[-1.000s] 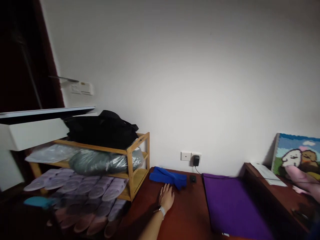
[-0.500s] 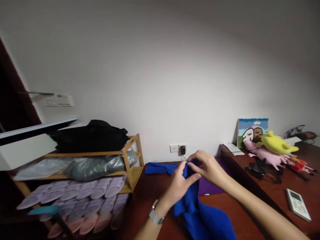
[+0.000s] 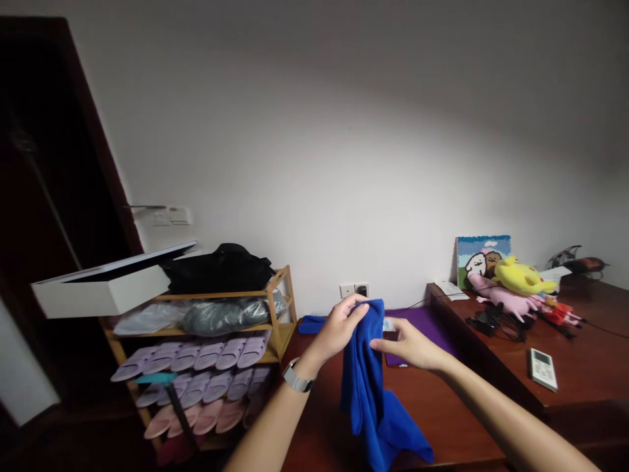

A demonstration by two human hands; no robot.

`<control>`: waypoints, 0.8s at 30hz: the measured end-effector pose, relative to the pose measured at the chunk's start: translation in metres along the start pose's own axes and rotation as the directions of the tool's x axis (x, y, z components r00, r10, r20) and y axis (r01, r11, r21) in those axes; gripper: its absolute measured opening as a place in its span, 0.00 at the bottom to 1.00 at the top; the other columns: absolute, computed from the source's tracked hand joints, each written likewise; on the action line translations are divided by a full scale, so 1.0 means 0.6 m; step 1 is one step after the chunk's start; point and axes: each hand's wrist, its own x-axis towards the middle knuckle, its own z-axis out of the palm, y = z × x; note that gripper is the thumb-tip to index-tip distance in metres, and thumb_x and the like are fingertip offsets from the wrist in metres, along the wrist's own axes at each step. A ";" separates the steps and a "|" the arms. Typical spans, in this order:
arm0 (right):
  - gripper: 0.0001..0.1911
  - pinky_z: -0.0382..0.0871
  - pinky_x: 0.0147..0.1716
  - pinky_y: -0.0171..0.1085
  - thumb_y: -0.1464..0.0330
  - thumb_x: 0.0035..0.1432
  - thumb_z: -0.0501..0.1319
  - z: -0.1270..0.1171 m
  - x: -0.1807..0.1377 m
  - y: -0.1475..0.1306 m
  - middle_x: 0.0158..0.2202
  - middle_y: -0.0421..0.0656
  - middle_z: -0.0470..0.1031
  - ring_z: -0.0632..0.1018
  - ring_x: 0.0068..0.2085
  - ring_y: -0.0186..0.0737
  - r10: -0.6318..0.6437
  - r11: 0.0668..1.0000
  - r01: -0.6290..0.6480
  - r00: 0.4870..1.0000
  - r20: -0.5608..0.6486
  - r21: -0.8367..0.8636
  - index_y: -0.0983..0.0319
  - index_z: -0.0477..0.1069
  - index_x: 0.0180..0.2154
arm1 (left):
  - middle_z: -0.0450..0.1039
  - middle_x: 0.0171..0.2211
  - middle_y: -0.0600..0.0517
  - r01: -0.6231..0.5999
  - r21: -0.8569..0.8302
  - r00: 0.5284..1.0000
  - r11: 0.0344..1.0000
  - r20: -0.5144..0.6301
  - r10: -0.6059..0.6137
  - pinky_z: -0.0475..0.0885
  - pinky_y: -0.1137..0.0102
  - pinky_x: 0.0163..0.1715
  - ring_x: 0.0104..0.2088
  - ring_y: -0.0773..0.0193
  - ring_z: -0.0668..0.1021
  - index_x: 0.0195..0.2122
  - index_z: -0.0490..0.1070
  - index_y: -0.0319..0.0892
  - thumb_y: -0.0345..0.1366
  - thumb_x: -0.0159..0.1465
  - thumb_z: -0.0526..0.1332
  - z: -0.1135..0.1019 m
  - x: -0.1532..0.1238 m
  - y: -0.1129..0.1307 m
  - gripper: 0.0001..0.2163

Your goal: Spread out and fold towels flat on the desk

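A blue cloth [image 3: 366, 373] hangs in folds in front of me, its lower end spread over the reddish-brown table [image 3: 452, 413]. My left hand [image 3: 339, 328], with a watch on the wrist, pinches its top corner between thumb and fingers. At the cloth's right edge, my right hand [image 3: 410, 344] has its thumb on the front and fingers partly hidden behind. A small white tag [image 3: 388, 324] shows beside those fingers. Behind the cloth lies a purple cloth [image 3: 417, 331], and a second blue piece [image 3: 310, 324] rests at the table's back left.
A wooden rack [image 3: 280, 328] of slippers stands left, topped by a black bag [image 3: 221, 269] and a white box [image 3: 103, 288]. On the higher desk at right are plush toys [image 3: 521, 275], a picture [image 3: 484, 255], cables and a white remote control [image 3: 543, 368]. Wall sockets [image 3: 354, 290] sit behind.
My hands have moved apart, the right one going down along the cloth's edge. More of the blue cloth now hangs upright below my left hand. The view has shifted, showing more of the doorway.
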 end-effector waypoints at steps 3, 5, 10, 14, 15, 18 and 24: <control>0.24 0.71 0.44 0.41 0.47 0.55 0.68 0.014 -0.013 0.002 0.37 0.39 0.76 0.75 0.40 0.41 0.031 0.999 -0.030 0.999 -0.040 0.029 0.59 0.73 0.41 | 0.75 0.35 0.54 -0.019 0.074 1.000 0.997 0.015 0.018 0.71 0.69 0.40 0.37 0.63 0.76 0.40 0.73 0.43 0.40 0.66 0.57 -0.007 0.000 0.017 0.09; 0.23 0.69 0.41 0.39 0.47 0.56 0.67 0.020 -0.018 0.012 0.34 0.37 0.73 0.73 0.37 0.38 0.028 0.998 -0.024 0.996 -0.086 0.052 0.59 0.71 0.40 | 0.72 0.29 0.56 -0.003 0.125 1.000 0.992 -0.027 0.007 0.69 0.71 0.35 0.32 0.65 0.74 0.34 0.71 0.43 0.38 0.64 0.57 -0.014 0.005 0.027 0.06; 0.21 0.63 0.35 0.35 0.52 0.51 0.71 0.080 -0.044 0.081 0.28 0.33 0.66 0.67 0.32 0.33 0.042 0.998 -0.038 0.998 -0.055 0.056 0.58 0.65 0.32 | 0.63 0.21 0.61 0.105 0.057 0.988 0.993 -0.121 -0.098 0.65 0.75 0.23 0.22 0.68 0.70 0.28 0.66 0.44 0.36 0.61 0.54 -0.004 0.005 0.073 0.06; 0.16 0.63 0.37 0.35 0.57 0.56 0.66 0.171 -0.084 0.145 0.30 0.35 0.68 0.69 0.34 0.35 0.048 0.998 -0.045 0.995 -0.086 0.034 0.58 0.63 0.31 | 0.60 0.19 0.62 0.141 -0.007 0.990 0.990 0.002 -0.141 0.61 0.75 0.18 0.18 0.69 0.68 0.29 0.64 0.46 0.37 0.61 0.53 0.020 -0.031 0.134 0.05; 0.14 0.63 0.37 0.35 0.58 0.57 0.65 0.189 -0.094 0.155 0.30 0.35 0.68 0.69 0.35 0.35 0.045 0.999 -0.041 0.992 -0.120 0.031 0.58 0.63 0.31 | 0.59 0.19 0.62 0.118 0.000 0.993 0.993 0.008 -0.118 0.61 0.75 0.18 0.18 0.69 0.67 0.28 0.63 0.46 0.36 0.60 0.53 0.020 -0.040 0.149 0.05; 0.13 0.61 0.35 0.34 0.57 0.60 0.62 0.207 -0.116 0.164 0.30 0.35 0.65 0.67 0.33 0.34 0.032 0.999 -0.024 0.967 -0.253 0.034 0.57 0.62 0.33 | 0.61 0.21 0.61 0.011 0.110 1.000 0.994 0.002 -0.011 0.63 0.74 0.23 0.22 0.69 0.67 0.28 0.63 0.46 0.35 0.57 0.55 -0.010 -0.058 0.177 0.02; 0.22 0.55 0.27 0.32 0.46 0.59 0.64 0.121 -0.152 0.100 0.26 0.31 0.57 0.59 0.27 0.31 0.096 0.971 -0.014 0.937 -0.336 0.237 0.56 0.64 0.40 | 0.67 0.28 0.58 -0.036 0.397 0.979 0.917 -0.171 0.113 0.67 0.72 0.31 0.30 0.65 0.72 0.32 0.68 0.45 0.37 0.57 0.61 -0.118 -0.061 0.160 0.03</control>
